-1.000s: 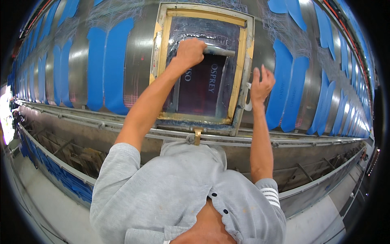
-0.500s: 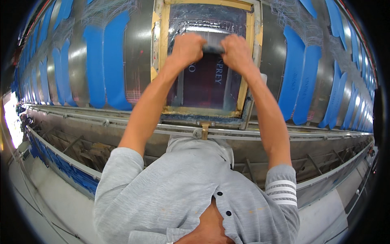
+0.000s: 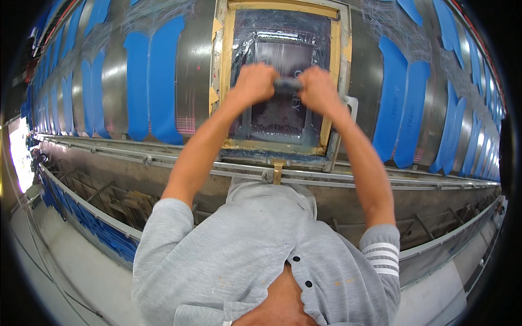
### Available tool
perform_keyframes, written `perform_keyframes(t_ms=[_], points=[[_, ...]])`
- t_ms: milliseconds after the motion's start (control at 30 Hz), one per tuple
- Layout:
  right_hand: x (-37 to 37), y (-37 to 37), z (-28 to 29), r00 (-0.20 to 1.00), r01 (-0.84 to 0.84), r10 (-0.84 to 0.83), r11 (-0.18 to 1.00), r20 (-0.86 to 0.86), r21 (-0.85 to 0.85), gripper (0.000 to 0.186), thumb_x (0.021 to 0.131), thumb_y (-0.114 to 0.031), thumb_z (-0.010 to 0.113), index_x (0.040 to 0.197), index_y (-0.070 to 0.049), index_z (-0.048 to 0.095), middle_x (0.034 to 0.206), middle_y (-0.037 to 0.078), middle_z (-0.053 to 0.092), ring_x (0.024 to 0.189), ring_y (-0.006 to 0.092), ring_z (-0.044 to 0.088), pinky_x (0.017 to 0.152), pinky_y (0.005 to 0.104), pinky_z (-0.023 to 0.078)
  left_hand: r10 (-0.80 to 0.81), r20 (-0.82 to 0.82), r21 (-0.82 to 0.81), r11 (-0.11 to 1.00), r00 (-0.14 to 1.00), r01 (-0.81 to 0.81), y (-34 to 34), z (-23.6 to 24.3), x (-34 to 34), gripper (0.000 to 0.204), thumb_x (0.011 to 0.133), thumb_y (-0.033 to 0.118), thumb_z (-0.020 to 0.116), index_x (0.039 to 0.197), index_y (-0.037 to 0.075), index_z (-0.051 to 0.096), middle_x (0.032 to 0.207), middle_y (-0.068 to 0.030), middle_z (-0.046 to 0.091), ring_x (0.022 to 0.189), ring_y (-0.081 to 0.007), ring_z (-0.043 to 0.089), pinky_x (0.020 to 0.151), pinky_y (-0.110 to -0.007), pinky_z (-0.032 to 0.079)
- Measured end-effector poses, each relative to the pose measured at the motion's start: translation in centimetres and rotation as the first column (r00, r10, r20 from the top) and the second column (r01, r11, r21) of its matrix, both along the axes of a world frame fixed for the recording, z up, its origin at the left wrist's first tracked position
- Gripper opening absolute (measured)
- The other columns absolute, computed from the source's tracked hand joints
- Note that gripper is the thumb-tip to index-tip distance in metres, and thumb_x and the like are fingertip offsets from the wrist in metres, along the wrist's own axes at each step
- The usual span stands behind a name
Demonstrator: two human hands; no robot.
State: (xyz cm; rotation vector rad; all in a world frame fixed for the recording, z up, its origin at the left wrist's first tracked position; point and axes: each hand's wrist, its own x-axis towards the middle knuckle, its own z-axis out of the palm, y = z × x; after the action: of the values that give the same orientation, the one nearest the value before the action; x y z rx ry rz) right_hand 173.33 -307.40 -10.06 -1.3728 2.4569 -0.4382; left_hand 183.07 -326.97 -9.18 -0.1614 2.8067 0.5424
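A printing screen in a metal frame (image 3: 337,49) edged with yellow tape lies on a long metal table. Over its dark, wet mesh (image 3: 280,130), which shows pale lettering and a lighter rectangle, both my hands grip a dark squeegee (image 3: 288,84) held crosswise. My left hand (image 3: 254,82) is closed on its left end, and my right hand (image 3: 319,89), slightly blurred, is closed on its right end. A white handle (image 3: 352,106) sticks out at the frame's right side, and a brass-coloured bracket (image 3: 277,173) sits at its near edge.
Blue cut fabric pieces (image 3: 163,81) lie in rows along the metal table (image 3: 196,60) on both sides. A metal rail (image 3: 397,181) runs along the near edge. Below it is a trough (image 3: 119,190) with boards, bars and blue material along it.
My right hand has left the frame's right side and taken hold of the squeegee. Both hands have since drawn the squeegee a little toward my body across the mesh.
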Motion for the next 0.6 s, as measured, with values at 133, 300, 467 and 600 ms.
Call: perform_keyframes(t_ms=[133,300,467,600], points=[[-10.7,-4.9,-1.2,1.000,0.022,-0.023,1.000,-0.021,-0.008,0.019,0.078,-0.015,0.065,0.092,-0.006,0.075,0.092,0.019,0.073,0.099,0.0379,0.067,0.088,0.0512,0.055,0.021,0.047,-0.044,0.999,0.999,-0.019,-4.7,0.2,-10.9,0.026,0.074,0.017,0.069,0.097,0.018,0.081,0.095,-0.0163,0.076,0.092,-0.0363,0.074,0.080,-0.049,0.059],[-11.1,-5.0,-2.8,0.999,0.026,-0.031,0.988,-0.028,-0.151,0.016,0.077,-0.014,0.069,0.091,-0.006,0.073,0.096,0.017,0.071,0.103,0.0358,0.066,0.093,0.0484,0.053,0.021,-0.066,-0.103,0.994,0.998,-0.028,-4.8,-0.7,-11.1,0.035,0.073,0.011,0.067,0.102,0.025,0.081,0.091,-0.0145,0.076,0.084,-0.0361,0.073,0.074,-0.049,0.058],[1.0,0.6,-1.5,0.999,0.013,-0.018,0.993,-0.043,-0.117,0.027,0.071,-0.005,0.074,0.098,-0.005,0.069,0.109,0.014,0.067,0.115,0.0330,0.061,0.104,0.0513,0.045,0.028,-0.201,0.024,0.999,0.979,-0.023,0.6,-2.0,1.1,0.033,0.075,0.007,0.066,0.101,0.020,0.081,0.092,-0.0108,0.076,0.085,-0.0340,0.073,0.072,-0.047,0.058],[11.0,5.3,-0.2,0.999,0.034,-0.033,0.994,0.010,-0.106,0.017,0.076,-0.009,0.069,0.092,-0.007,0.069,0.103,0.011,0.067,0.114,0.0304,0.060,0.108,0.0586,0.043,0.082,-0.132,0.115,0.991,0.988,-0.067,6.3,0.0,11.2,0.034,0.074,0.000,0.065,0.101,0.013,0.080,0.095,-0.0101,0.077,0.086,-0.0322,0.074,0.072,-0.044,0.058]])
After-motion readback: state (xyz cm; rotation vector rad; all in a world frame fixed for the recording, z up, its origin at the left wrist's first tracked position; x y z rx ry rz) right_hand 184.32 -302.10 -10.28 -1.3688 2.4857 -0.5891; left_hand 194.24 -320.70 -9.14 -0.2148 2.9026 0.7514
